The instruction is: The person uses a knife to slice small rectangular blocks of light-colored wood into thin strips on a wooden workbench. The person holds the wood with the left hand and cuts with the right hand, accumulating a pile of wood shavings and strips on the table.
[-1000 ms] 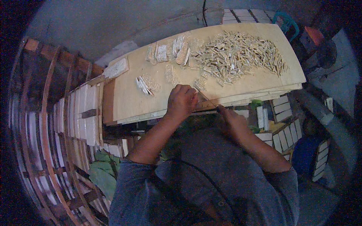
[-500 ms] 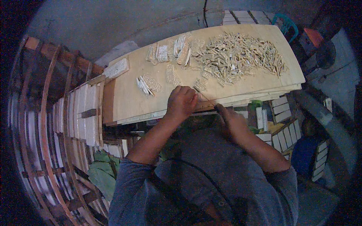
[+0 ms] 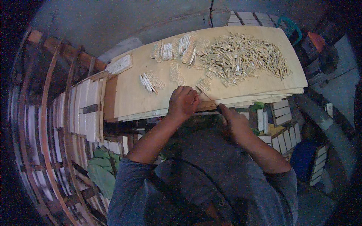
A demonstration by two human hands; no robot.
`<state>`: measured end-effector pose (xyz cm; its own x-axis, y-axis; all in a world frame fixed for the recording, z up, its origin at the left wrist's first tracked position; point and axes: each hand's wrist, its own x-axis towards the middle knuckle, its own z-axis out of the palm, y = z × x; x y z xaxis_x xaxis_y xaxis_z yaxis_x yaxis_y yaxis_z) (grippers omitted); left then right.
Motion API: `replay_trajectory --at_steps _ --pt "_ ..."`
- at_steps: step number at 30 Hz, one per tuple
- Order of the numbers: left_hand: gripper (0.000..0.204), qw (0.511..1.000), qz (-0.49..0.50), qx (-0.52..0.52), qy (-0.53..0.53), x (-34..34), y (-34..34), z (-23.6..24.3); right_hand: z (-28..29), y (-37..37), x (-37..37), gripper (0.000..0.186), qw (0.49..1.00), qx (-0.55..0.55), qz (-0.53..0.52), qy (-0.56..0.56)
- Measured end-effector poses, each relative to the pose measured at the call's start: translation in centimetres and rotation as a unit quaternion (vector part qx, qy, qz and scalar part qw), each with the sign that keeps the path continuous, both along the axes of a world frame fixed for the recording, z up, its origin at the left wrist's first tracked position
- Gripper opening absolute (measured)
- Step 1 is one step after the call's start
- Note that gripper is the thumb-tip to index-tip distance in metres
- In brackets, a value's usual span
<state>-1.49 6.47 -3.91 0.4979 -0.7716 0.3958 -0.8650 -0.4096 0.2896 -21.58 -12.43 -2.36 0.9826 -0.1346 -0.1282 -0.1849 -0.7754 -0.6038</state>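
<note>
My left hand (image 3: pixel 184 101) is closed at the near edge of the pale board (image 3: pixel 132 100). Something small and pale shows by its fingertips, too blurred to name. In my right hand (image 3: pixel 234 119) is the dark handle of a knife (image 3: pixel 208 96), its thin blade slanting up and left past my left fingertips. Just beyond the blade lies a small cluster of cut strips (image 3: pixel 204 83). A large heap of short beige strips (image 3: pixel 245 56) covers the board's right half. Rounded, mottled flat pieces (image 3: pixel 177 73) lie left of it, with stacks of similar pieces (image 3: pixel 166 51) behind.
A small group of white-edged pieces (image 3: pixel 149 83) sits at the board's left, near a pale block (image 3: pixel 120 64). Wooden racks with pale slabs (image 3: pixel 85 107) stand on the left. Trays of white blocks (image 3: pixel 282 111) are below right. A teal chair (image 3: pixel 292 30) stands far right.
The view has shifted slightly, so the board sits a little further right. Both hands keep nearly the same places, and the knife stays in my right hand.
</note>
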Motion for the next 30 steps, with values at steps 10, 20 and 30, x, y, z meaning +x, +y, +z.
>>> replay_trajectory --at_steps 10,20,30 --pt "0.017 0.999 -0.003 -0.037 0.007 0.4 0.7 -1.4 -1.4 1.2 1.5 0.064 0.999 0.009 0.009 0.04" --pt "0.013 0.998 0.009 0.053 -0.021 0.0 0.5 -0.1 -1.0 2.0 3.6 0.061 0.998 0.062 0.004 -0.001" --pt "0.022 1.0 0.003 -0.028 0.001 0.0 1.3 -1.6 0.2 -0.4 0.9 0.053 0.999 -0.018 0.007 -0.03"
